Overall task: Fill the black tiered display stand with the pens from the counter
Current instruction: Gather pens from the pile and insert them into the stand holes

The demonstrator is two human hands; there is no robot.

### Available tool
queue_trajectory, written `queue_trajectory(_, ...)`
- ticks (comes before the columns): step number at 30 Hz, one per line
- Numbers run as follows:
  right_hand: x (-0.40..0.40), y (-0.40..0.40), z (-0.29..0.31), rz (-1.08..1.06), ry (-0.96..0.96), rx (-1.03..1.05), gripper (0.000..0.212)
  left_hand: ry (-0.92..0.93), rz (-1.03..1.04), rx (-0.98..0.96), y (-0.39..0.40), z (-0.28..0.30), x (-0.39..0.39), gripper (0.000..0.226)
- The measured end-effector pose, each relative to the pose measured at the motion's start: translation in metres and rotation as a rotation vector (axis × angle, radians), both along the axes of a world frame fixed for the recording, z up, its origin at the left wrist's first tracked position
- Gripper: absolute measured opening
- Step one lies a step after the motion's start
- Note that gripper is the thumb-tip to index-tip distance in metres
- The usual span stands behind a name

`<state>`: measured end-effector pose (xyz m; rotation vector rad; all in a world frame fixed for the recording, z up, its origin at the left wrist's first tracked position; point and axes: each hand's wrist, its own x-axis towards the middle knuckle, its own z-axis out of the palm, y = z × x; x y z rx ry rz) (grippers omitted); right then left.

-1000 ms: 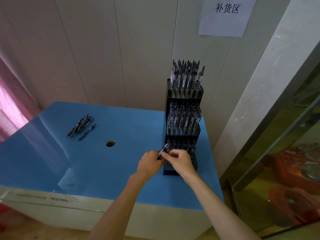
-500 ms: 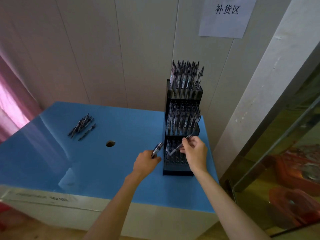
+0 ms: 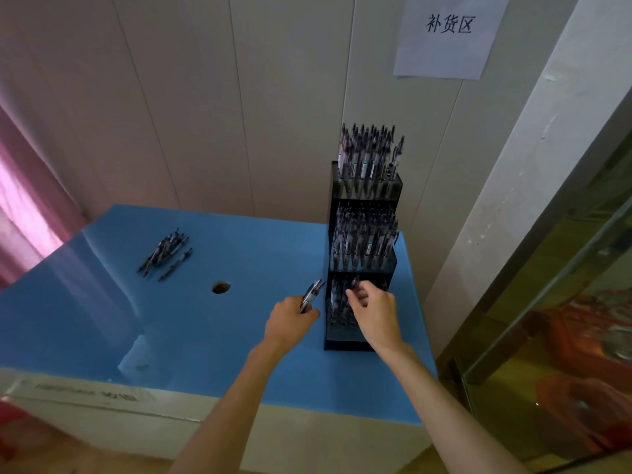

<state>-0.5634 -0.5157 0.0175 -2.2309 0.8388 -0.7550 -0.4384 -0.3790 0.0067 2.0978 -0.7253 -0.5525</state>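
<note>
**Bottom tier takes one pen at a time**

While the right hand (image 3: 374, 311) pinches a single pen (image 3: 354, 283) between thumb and fingertips over the lowest tier of the black tiered display stand (image 3: 362, 258), the left hand (image 3: 290, 319) waits just beside the stand's left edge, its fingers curled round a small bundle of spare pens (image 3: 313, 295). That split looks deliberate: one hand serves as the magazine, kept close so the other need travel only a short way to draw the next pen and steer it into a hole. The single pen is held near its upper end and tilted, its tip hidden among the pens already standing there, so whether it has found a hole I cannot tell.

As for the stand, the top tier is packed with upright pens and the middle tier looks equally full. The bottom tier holds pens toward its back and left, while several round holes along its front row show open, so by my judgement the filling is far along but not done.

Farther out, well apart on the left of the blue counter (image 3: 102, 319), a loose pile of pens (image 3: 164, 253) lies flat, awaiting its turn, with a round hole in the counter (image 3: 221, 287) between pile and hands. A paper sign (image 3: 448, 35) hangs on the wall above the stand.
</note>
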Motion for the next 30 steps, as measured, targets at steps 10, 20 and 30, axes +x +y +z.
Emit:
queue_trajectory(10, 0.004, 0.000, -0.018, -0.013, 0.164, 0.014, 0.022, 0.011, -0.025, -0.020, 0.004, 0.000, -0.001, 0.036)
queue_trajectory(20, 0.003, -0.001, -0.013, -0.018, 0.219, -0.033, 0.015, 0.032, -0.042, -0.020, 0.002, 0.001, -0.005, 0.034)
queue_trajectory(30, 0.004, 0.001, -0.013, -0.004, 0.431, -0.090, 0.021, 0.028, -0.058, -0.006, 0.000, 0.002, -0.008, 0.036)
